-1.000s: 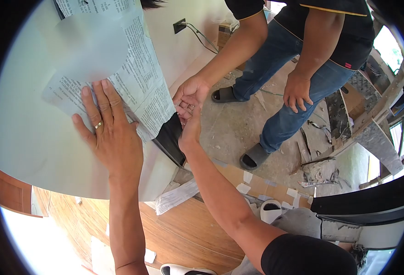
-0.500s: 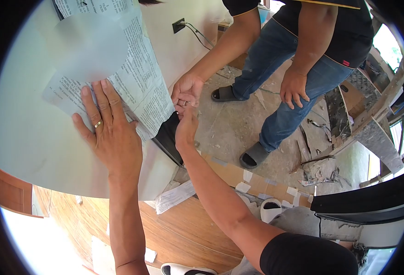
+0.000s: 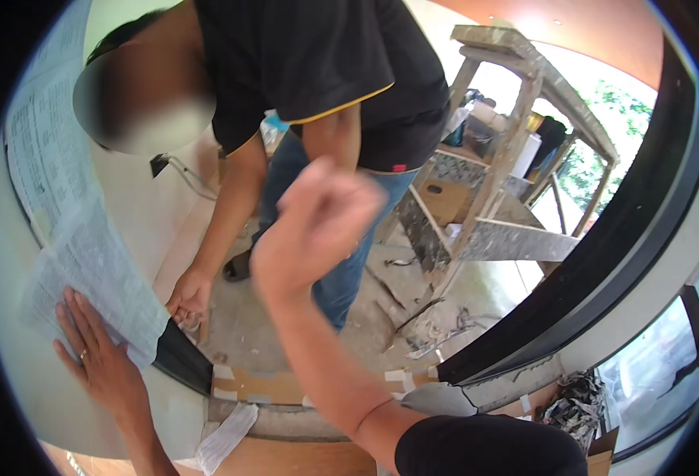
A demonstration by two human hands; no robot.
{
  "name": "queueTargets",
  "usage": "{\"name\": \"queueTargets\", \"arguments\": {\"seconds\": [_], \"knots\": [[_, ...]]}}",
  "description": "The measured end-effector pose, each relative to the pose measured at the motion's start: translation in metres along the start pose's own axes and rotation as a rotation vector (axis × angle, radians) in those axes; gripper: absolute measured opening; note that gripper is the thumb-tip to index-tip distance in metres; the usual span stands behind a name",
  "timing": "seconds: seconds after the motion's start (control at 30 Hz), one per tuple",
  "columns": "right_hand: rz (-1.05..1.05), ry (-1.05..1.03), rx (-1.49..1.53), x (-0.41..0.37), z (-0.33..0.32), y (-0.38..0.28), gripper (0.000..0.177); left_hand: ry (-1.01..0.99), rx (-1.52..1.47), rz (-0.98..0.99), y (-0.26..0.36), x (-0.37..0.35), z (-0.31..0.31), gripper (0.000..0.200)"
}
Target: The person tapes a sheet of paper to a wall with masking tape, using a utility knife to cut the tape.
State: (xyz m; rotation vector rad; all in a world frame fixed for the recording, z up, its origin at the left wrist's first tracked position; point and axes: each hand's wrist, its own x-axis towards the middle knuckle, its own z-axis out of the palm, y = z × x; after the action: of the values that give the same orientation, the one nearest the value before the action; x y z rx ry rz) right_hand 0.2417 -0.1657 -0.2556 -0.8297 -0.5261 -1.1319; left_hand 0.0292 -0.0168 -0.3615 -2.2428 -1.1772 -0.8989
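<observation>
My left hand [image 3: 102, 357], with a ring on one finger, lies flat with fingers spread on the lower part of a printed paper sheet [image 3: 115, 270]. The sheet covers the pale wall [image 3: 32, 381] beside a black door frame [image 3: 184, 358]. In front of the co-worker's body, my right hand [image 3: 318, 226] is raised. Motion smears its fingers; they look curled, and I cannot make out anything in them. A co-worker's hand [image 3: 191, 297] is at the right edge of the sheet, its fingers bent close to the frame.
A co-worker in a black shirt [image 3: 326, 63] leans over the doorway. Behind stands a rough wooden trestle [image 3: 524, 71] with clutter. Taped cardboard [image 3: 246, 385] lines the threshold, a paper strip [image 3: 226, 436] lies near it, and crumpled dark paper [image 3: 576, 408] sits at right.
My right hand has left the co-worker's hand and risen up and to the right. The view has turned rightward. My left hand stays on the sheet. The co-worker has bent lower.
</observation>
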Motion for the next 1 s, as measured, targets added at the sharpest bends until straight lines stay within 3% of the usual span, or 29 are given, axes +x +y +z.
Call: {"name": "queueTargets", "arguments": {"seconds": [0.03,0.13,0.2,0.23,0.3,0.37,0.4,0.43,0.47,0.5,0.57,0.6,0.63,0.67,0.73,0.83,0.93,1.0], "knots": [[-0.065,0.058,0.063,0.044,0.006,0.001,0.019,0.028,-0.004,0.012,-0.002,0.000,0.003,0.107],[0.014,0.037,0.145,0.137,0.009,0.001,0.019,0.030,-0.012,-0.001,-0.005,-0.002,0.009,0.109],[-0.036,-0.229,0.181,0.176,0.001,0.008,0.020,0.005,0.007,-0.035,-0.001,-0.002,0.009,0.108],[-0.046,-0.221,0.177,0.186,-0.017,0.004,0.020,0.014,0.000,-0.029,0.000,0.000,0.008,0.108],[0.056,-0.584,-0.128,0.178,-0.077,-0.008,0.016,-0.082,0.091,-0.061,-0.002,0.000,0.005,0.103],[0.171,-0.797,-0.201,0.142,-0.157,-0.009,0.022,-0.194,0.249,-0.053,0.000,0.012,-0.004,0.103],[0.391,-0.971,-0.325,0.120,-0.208,-0.019,0.022,-0.278,0.415,-0.089,0.002,0.012,-0.007,0.103],[0.636,-1.138,-0.428,0.096,-0.262,-0.033,0.022,-0.133,0.469,-0.004,-0.014,0.007,0.015,0.094],[0.766,-1.204,-0.666,0.073,-0.325,-0.045,0.022,-0.238,0.504,-0.031,-0.021,0.010,0.025,0.089],[0.893,-1.284,-0.888,0.050,-0.392,-0.060,0.023,0.167,0.207,0.292,-0.085,0.015,0.089,0.079],[1.031,-1.227,-1.260,0.014,-0.535,-0.106,0.029,0.044,0.100,0.299,-0.130,0.020,0.135,0.070],[1.088,-1.313,-1.502,0.003,-0.619,-0.135,0.036,0.015,0.107,0.338,-0.108,0.017,0.105,0.070],[1.185,-1.336,-1.661,0.001,-0.673,-0.171,0.039,0.072,0.272,0.317,-0.062,0.011,0.049,0.102],[1.427,-1.169,-1.877,-0.002,-0.705,-0.201,0.046,0.137,0.434,0.295,-0.034,0.009,0.020,0.137],[1.570,-1.201,-1.895,-0.006,-0.762,-0.244,0.049,0.137,0.435,0.315,-0.036,0.010,0.024,0.138],[1.732,-1.188,-1.954,-0.017,-0.779,-0.266,0.064,0.144,0.424,0.324,-0.041,0.012,0.025,0.141],[1.624,-1.216,-1.946,-0.028,-0.799,-0.253,0.067,0.155,0.437,0.339,-0.039,0.014,0.023,0.142],[1.764,-1.228,-1.886,-0.027,-0.792,-0.231,0.064,-0.015,0.495,0.251,-0.031,0.015,0.016,0.144]]}}
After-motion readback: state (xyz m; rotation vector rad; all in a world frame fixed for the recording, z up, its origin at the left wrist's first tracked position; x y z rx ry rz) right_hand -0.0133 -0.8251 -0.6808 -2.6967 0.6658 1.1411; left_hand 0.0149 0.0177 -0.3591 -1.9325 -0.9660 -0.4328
